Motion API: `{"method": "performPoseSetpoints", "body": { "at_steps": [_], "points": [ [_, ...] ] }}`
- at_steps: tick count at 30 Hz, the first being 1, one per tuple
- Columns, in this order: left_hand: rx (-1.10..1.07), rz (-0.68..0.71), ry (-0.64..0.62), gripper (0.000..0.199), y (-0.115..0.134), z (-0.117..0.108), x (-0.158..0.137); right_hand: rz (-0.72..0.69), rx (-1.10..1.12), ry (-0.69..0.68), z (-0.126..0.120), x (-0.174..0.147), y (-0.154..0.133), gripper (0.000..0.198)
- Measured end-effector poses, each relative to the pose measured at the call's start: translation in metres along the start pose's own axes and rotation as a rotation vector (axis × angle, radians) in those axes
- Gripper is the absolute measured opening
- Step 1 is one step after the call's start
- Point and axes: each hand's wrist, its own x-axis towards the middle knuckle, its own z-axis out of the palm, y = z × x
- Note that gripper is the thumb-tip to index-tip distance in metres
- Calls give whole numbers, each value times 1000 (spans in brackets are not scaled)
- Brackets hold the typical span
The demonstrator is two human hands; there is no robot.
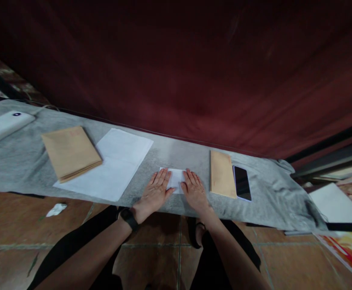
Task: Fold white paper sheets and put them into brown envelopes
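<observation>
A small folded sheet of white paper (176,177) lies on the grey cloth in front of me. My left hand (157,189) rests flat on its left end, fingers stretched out. Flat on the right end lies my right hand (194,190), its fingers also extended. Both hands cover the ends of the paper, and only its middle shows between them. To the left is a large white sheet (121,161), partly under a stack of brown envelopes (73,151). Another brown envelope (223,174) sits to the right of my right hand.
A phone (242,183) lies beside the right envelope. At the far left is a white device (7,125) with a cable. The grey cloth (268,189) covers a narrow table, with a dark red curtain (176,80) behind it. A crumpled tissue (56,210) is on the tiled floor.
</observation>
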Motion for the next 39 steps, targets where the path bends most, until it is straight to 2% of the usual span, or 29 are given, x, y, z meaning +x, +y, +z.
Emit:
{"method": "performPoseSetpoints", "body": {
  "at_steps": [11, 17, 23, 26, 32, 36, 39],
  "points": [
    [49, -74, 22, 68, -14, -2, 2, 87, 17, 33, -4, 4, 14, 52],
    [58, -106, -6, 69, -7, -6, 2, 164, 31, 45, -5, 7, 11, 54],
    [77, -109, -8, 67, -3, -9, 1, 276, 85, 39, -12, 16, 7, 43],
    [74, -106, -9, 67, -2, -9, 1, 301, 176, 35, -12, 21, 6, 39],
    [69, -112, -15, 68, -1, -8, 3, 467, 459, -35, -10, 32, 12, 32],
    [61, -113, -9, 68, -2, -6, 3, 490, 718, -48, -8, 37, 18, 22],
    [58, -111, -11, 68, -1, -7, 3, 500, 787, -38, -4, 38, 24, 14]
  ]
}}
